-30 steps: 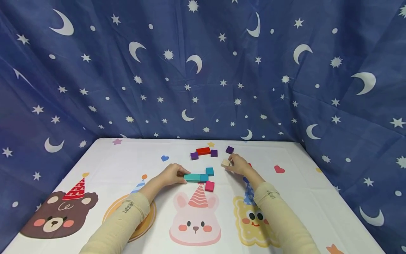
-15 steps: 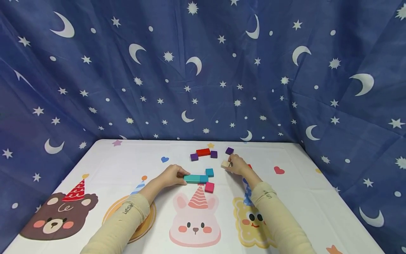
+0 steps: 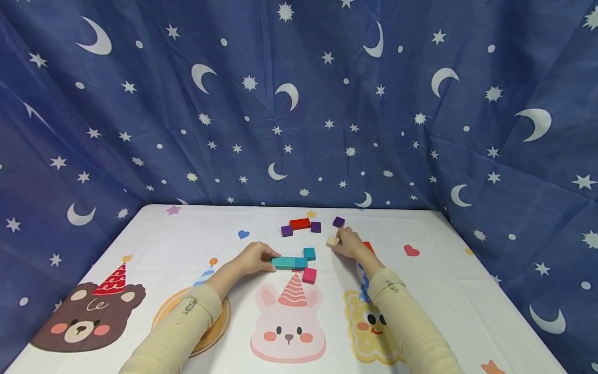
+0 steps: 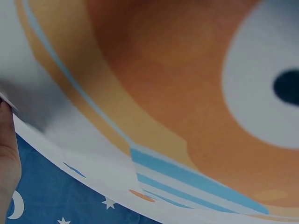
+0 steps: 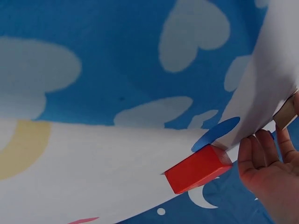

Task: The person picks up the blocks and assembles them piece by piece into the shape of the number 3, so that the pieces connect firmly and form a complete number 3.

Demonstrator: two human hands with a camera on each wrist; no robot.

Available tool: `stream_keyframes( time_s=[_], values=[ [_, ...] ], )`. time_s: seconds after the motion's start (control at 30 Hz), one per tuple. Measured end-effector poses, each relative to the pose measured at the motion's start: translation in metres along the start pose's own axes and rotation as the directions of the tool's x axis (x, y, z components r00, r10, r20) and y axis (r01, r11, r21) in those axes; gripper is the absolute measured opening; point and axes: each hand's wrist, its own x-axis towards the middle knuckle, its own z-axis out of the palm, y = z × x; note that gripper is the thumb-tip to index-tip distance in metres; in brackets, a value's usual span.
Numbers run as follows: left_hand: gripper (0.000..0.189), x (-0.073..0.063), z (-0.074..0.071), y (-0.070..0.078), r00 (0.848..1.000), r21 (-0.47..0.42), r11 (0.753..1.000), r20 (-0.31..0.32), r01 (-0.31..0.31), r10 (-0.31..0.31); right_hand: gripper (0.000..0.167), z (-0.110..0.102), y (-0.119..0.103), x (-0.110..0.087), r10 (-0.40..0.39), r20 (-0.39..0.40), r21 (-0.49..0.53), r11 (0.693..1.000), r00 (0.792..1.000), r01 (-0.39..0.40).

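Note:
In the head view my left hand pinches the left end of a long teal block between thumb and fingers. A blue block sits against that block's right end. Just behind it is a blue-green cube, and in front a pink block. My right hand pinches a small beige wooden block further back on the table. The right wrist view shows this beige block at the fingertips. Only an edge of my left hand shows in the left wrist view.
At the back, a red block lies between two purple blocks. Another purple block lies behind my right hand. A second red block stands beside my right wrist. A blue star-patterned curtain hangs behind the white printed tablecloth.
My right forearm has shifted slightly left, showing more of the red block beside the wrist. Both hands keep their places at the teal and beige blocks.

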Motion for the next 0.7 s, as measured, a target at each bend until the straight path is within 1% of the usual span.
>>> stream_keyframes(
  time_s=[0.43, 0.7],
  values=[
    [0.034, 0.0020, 0.0005, 0.0007, 1.000, 0.007, 1.000, 0.010, 0.004, -0.004, 0.030, -0.0002, 0.0051, -0.0024, -0.038, 0.007, 0.022, 0.999, 0.999, 0.038],
    [0.033, 0.0013, -0.0001, -0.0005, 1.000, 0.001, 1.000, 0.008, 0.006, -0.006, 0.031, -0.0033, 0.0079, -0.0047, -0.052, 0.045, 0.065, 0.997, 0.998, 0.049]
  ],
)
